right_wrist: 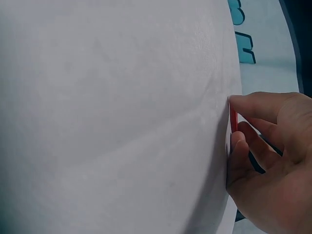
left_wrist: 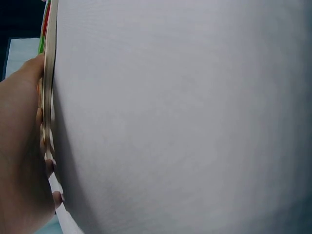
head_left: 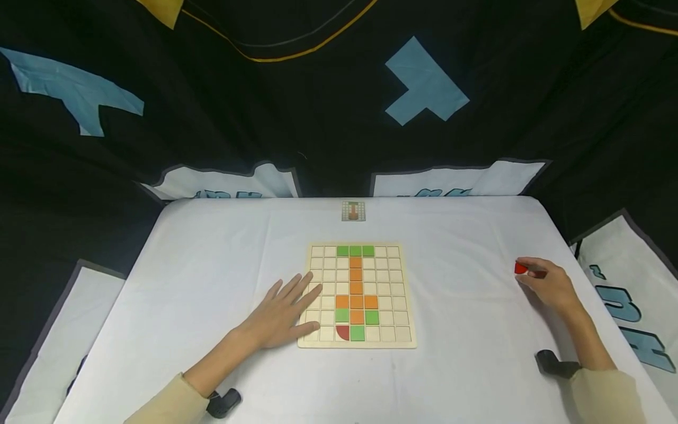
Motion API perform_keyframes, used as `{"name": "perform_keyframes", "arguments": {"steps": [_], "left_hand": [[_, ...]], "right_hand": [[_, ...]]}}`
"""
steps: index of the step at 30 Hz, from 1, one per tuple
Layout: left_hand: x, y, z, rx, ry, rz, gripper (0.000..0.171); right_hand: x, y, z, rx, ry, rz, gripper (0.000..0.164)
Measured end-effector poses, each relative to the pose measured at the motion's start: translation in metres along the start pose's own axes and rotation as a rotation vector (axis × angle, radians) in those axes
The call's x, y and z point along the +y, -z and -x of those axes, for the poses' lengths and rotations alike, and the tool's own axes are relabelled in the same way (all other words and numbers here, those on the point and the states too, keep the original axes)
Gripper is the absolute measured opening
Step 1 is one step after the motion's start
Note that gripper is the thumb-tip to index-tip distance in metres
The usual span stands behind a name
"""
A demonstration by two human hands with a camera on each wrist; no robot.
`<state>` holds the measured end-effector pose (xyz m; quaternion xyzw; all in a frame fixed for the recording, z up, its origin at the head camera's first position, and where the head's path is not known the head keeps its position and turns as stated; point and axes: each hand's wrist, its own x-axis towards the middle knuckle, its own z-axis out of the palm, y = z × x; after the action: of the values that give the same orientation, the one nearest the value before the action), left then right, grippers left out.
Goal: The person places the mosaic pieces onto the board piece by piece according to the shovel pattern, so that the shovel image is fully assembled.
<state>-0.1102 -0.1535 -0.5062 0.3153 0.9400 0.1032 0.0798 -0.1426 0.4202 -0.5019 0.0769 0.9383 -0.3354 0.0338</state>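
A light wooden grid board [head_left: 401,318] lies on the white table, its middle columns filled with green and orange square tiles. A dark red quarter-round tile [head_left: 343,333] sits in the bottom row. My left hand [head_left: 281,315] rests on the board's left edge with fingers spread and straight; in the left wrist view its thumb [left_wrist: 33,68] lies over the board's edge. Far to the right, my right hand [head_left: 548,287] pinches a small red tile [head_left: 521,268] between thumb and fingers, low at the cloth. The right wrist view shows that tile edge-on, its shape partly hidden.
A small pattern card [head_left: 353,211] with a similar grid lies behind the board. Black wrist cameras [head_left: 223,403] sit at both wrists. Black curtains [head_left: 328,118] with blue patches hang behind the table. White cloth panels with blue lettering [head_left: 618,303] stand beyond its right edge.
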Motion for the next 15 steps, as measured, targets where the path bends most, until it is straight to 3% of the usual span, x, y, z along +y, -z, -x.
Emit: {"name": "perform_keyframes", "arguments": {"steps": [15], "left_hand": [[0.0001, 0.0003, 0.0003, 0.0, 0.0, 0.011, 0.077]], "right_hand": [[-0.0014, 0.001, -0.0033, -0.04, -0.039, 0.01, 0.042]]}}
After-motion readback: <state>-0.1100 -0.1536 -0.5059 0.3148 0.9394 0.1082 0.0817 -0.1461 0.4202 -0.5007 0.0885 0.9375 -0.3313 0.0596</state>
